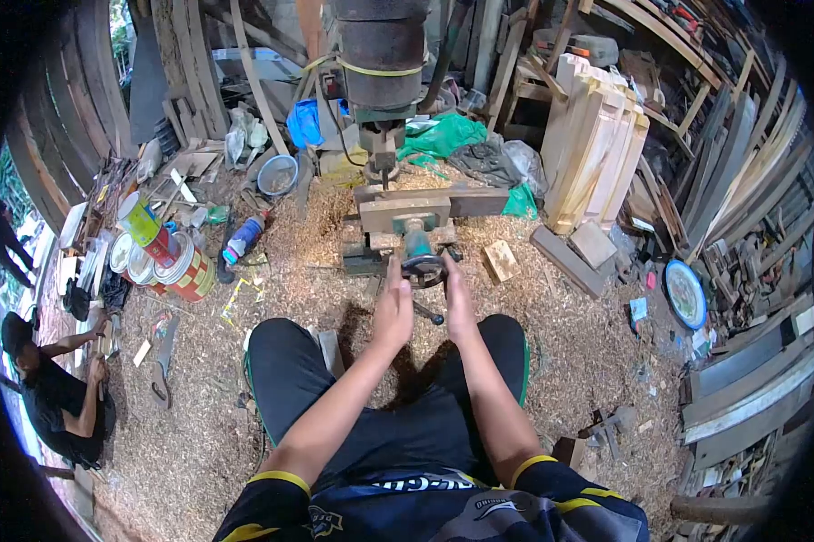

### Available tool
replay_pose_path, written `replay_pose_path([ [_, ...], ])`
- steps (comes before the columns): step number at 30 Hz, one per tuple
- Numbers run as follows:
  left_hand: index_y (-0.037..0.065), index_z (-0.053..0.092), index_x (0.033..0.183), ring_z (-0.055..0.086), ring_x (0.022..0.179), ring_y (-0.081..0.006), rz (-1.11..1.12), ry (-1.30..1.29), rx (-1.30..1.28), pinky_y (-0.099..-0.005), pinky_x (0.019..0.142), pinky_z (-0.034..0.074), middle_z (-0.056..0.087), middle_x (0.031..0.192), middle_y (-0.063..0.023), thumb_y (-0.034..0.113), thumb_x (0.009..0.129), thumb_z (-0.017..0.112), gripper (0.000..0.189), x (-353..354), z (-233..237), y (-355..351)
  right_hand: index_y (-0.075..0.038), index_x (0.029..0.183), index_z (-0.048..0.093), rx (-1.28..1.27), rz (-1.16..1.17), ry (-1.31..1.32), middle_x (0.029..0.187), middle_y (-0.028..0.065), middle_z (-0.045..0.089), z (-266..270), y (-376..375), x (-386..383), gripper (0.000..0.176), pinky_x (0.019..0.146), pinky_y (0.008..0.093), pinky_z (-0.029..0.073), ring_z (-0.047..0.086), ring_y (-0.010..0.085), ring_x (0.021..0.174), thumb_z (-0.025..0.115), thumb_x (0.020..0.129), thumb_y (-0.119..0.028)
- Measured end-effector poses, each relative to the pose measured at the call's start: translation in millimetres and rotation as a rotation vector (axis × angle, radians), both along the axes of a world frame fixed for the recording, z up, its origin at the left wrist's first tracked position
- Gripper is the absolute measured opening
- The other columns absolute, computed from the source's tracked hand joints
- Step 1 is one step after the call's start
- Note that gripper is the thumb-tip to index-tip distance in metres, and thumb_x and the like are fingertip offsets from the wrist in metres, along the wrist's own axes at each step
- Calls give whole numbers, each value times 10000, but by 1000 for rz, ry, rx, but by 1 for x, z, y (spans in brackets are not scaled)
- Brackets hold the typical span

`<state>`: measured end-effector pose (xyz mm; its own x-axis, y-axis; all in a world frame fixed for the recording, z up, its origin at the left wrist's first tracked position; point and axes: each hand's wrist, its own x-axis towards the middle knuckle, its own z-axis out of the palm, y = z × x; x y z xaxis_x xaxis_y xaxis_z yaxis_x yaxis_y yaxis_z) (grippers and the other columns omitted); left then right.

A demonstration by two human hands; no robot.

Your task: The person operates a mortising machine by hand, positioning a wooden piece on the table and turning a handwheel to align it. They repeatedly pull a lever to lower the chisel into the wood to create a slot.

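Note:
A black handwheel on the front of a vise sits between my two hands. My left hand lies against its left side, fingers stretched forward and thumb raised. On the right side, my right hand rests flat against the rim, its fingers also straight. Behind the wheel is the green vise screw housing. A wooden jaw block stands in front of a long dark board. Above the board hangs a drill bit under a dark cylindrical motor. A lever with a black knob points down below the wheel.
Wood shavings cover the floor. A small wood block lies right of the vise, near stacked pale timber. Paint buckets and a handsaw are at left. Another person squats at far left, handling wood.

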<state>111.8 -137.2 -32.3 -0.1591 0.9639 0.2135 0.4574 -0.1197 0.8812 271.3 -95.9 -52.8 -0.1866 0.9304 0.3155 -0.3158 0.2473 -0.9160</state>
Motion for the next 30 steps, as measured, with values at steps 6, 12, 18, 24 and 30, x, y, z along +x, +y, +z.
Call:
replay_pose_path([
  [6, 3, 637, 1366, 718, 934, -338, 70, 142, 224, -439, 866, 560, 699, 1097, -190, 176, 1081, 590, 337, -30, -3, 26, 2, 1390, 615, -196, -367, -385, 1379, 118, 645, -31, 29, -4, 366, 1069, 360, 510, 665, 237, 1205, 527, 1143, -253],
  [12, 22, 695, 1188, 686, 908, -434, 13, 289, 216, -490, 781, 550, 680, 1017, -234, 83, 1001, 664, 199, -33, -18, 37, -62, 1306, 721, -58, -273, -230, 1181, 104, 737, -30, 46, -12, 283, 931, 326, 550, 696, 198, 1090, 663, 1069, -208],
  [18, -32, 654, 1152, 679, 1054, -460, 74, 132, 95, -512, 941, 532, 689, 1116, -265, 78, 1023, 551, 198, -17, -80, 7, -8, 1236, 713, 125, -529, -342, 1162, 124, 723, -10, 56, -35, 398, 926, 364, 536, 691, 253, 1060, 602, 1087, -359],
  [24, 29, 679, 1116, 595, 1063, -400, -2, 375, 322, -502, 952, 476, 653, 1072, -170, 222, 1036, 592, 226, -46, -2, 50, 65, 1227, 618, -364, -454, -216, 1194, 184, 648, -113, 44, -39, 693, 1030, 424, 449, 596, 305, 1118, 306, 1158, -551],
  [30, 39, 658, 1125, 547, 1106, -376, -121, 329, 341, -466, 982, 413, 596, 1118, -142, 369, 1090, 535, 354, -36, -76, 80, -9, 1162, 631, -344, -419, -272, 1032, 129, 669, -59, 39, -29, 498, 930, 406, 490, 637, 289, 978, 441, 1153, -469],
])
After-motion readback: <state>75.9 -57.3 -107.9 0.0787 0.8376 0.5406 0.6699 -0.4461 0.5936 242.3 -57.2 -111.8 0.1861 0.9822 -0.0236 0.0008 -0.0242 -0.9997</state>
